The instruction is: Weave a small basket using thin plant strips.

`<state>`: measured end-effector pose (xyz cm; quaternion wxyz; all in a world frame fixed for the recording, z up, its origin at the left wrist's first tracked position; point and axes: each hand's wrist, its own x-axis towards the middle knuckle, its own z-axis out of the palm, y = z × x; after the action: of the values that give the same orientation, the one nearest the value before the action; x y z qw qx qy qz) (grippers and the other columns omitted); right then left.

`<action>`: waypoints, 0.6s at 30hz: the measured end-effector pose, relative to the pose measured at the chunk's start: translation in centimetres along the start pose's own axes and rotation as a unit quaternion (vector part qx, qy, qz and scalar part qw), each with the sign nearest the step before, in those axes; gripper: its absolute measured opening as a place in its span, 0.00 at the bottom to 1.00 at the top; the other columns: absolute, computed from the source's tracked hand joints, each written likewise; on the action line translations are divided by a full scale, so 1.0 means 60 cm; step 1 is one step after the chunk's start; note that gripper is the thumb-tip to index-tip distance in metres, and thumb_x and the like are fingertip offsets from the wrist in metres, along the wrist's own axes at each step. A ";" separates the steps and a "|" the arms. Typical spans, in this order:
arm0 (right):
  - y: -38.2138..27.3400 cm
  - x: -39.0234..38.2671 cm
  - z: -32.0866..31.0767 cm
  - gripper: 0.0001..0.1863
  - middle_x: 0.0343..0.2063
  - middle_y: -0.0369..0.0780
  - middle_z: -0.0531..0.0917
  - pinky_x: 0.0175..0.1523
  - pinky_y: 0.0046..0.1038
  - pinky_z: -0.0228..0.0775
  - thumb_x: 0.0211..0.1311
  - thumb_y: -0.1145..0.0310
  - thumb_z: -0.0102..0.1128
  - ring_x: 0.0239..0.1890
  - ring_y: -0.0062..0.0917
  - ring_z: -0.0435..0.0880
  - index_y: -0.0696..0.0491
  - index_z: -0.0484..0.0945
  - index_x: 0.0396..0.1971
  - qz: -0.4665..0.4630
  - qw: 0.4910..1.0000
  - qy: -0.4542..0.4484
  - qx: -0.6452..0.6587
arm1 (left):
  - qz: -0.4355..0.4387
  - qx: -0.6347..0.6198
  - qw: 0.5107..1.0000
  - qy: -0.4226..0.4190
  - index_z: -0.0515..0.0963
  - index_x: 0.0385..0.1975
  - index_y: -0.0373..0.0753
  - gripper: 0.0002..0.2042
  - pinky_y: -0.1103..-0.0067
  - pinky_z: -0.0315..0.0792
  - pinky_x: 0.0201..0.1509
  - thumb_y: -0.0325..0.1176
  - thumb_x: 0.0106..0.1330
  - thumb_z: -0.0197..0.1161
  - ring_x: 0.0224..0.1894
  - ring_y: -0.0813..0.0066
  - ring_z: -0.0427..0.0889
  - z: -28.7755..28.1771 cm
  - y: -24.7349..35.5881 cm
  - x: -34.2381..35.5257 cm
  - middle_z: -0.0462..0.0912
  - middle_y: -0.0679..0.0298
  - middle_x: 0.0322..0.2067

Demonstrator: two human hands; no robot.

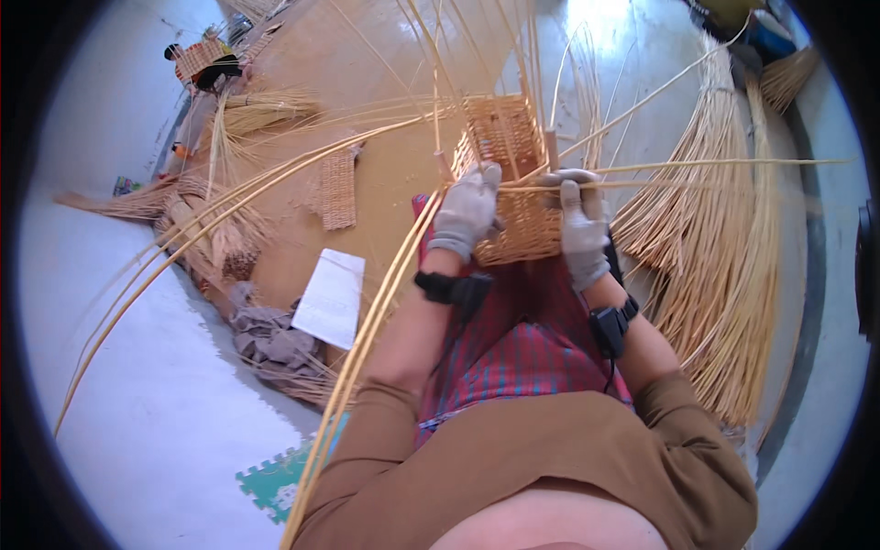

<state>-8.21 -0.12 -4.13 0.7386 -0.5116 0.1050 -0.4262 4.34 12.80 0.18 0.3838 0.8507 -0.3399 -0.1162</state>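
Observation:
A half-woven wicker basket rests over my lap, its long cane stakes fanning out upward and to both sides. My left hand, in a pale knit glove, is closed on the basket's left edge, the fingers curled over the weave. At the right edge my right hand, gloved the same way, is closed round a thin cane strand that runs out to the right. Its fingers lie on the strand with the thumb upright beside them. What lies under both palms is hidden.
Large bundles of cane lie on the right. A flat woven panel, a white board and a crumpled grey cloth are on the left, with more cane bundles farther off. Long canes sweep past my left arm.

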 end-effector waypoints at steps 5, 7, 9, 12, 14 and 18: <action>-0.084 0.028 -0.057 0.07 0.44 0.42 0.87 0.52 0.25 0.81 0.74 0.74 0.64 0.47 0.24 0.87 0.54 0.76 0.46 0.121 0.984 0.056 -0.118 | -0.170 -0.239 0.952 -0.093 0.77 0.47 0.43 0.08 0.76 0.75 0.18 0.39 0.79 0.61 0.19 0.75 0.83 0.011 -0.012 -0.006 0.81 0.64 0.29; -0.098 0.065 -0.009 0.10 0.46 0.43 0.88 0.53 0.28 0.82 0.73 0.74 0.64 0.48 0.26 0.88 0.54 0.76 0.50 0.095 0.976 0.030 -0.196 | -0.126 -0.220 0.965 -0.060 0.77 0.46 0.42 0.08 0.76 0.74 0.18 0.39 0.79 0.61 0.17 0.76 0.81 0.022 -0.003 -0.009 0.80 0.65 0.25; -0.103 0.135 0.066 0.20 0.48 0.43 0.88 0.56 0.30 0.81 0.70 0.73 0.65 0.49 0.29 0.88 0.52 0.75 0.60 -0.043 0.943 -0.113 -0.309 | -0.134 -0.151 0.979 0.000 0.77 0.43 0.39 0.12 0.73 0.75 0.21 0.43 0.80 0.59 0.15 0.74 0.80 0.032 0.010 -0.011 0.79 0.64 0.19; -0.095 0.204 0.166 0.27 0.53 0.44 0.85 0.59 0.30 0.80 0.68 0.75 0.62 0.49 0.31 0.88 0.50 0.72 0.67 -0.258 0.833 -0.153 -0.465 | -0.206 -0.120 0.971 0.017 0.79 0.44 0.38 0.17 0.68 0.78 0.29 0.48 0.81 0.56 0.17 0.67 0.82 0.033 0.023 -0.004 0.83 0.56 0.22; -0.094 0.209 0.157 0.27 0.55 0.46 0.84 0.58 0.29 0.80 0.69 0.76 0.59 0.46 0.31 0.89 0.52 0.71 0.68 -0.198 0.885 -0.162 -0.388 | -0.203 -0.147 0.968 0.008 0.79 0.43 0.38 0.18 0.68 0.78 0.29 0.49 0.80 0.56 0.17 0.67 0.82 0.026 0.022 0.001 0.83 0.56 0.22; -0.082 0.118 0.024 0.17 0.37 0.46 0.88 0.52 0.32 0.82 0.80 0.72 0.49 0.38 0.29 0.88 0.55 0.67 0.64 -0.035 0.979 -0.030 -0.197 | -0.194 -0.169 0.966 -0.013 0.78 0.47 0.38 0.15 0.71 0.76 0.24 0.45 0.79 0.60 0.18 0.69 0.82 0.018 0.007 -0.006 0.83 0.58 0.23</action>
<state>-5.59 -4.91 2.68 0.6106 -0.6629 0.1466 -0.4077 3.38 12.23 -0.26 0.4880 0.8212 -0.1493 -0.2555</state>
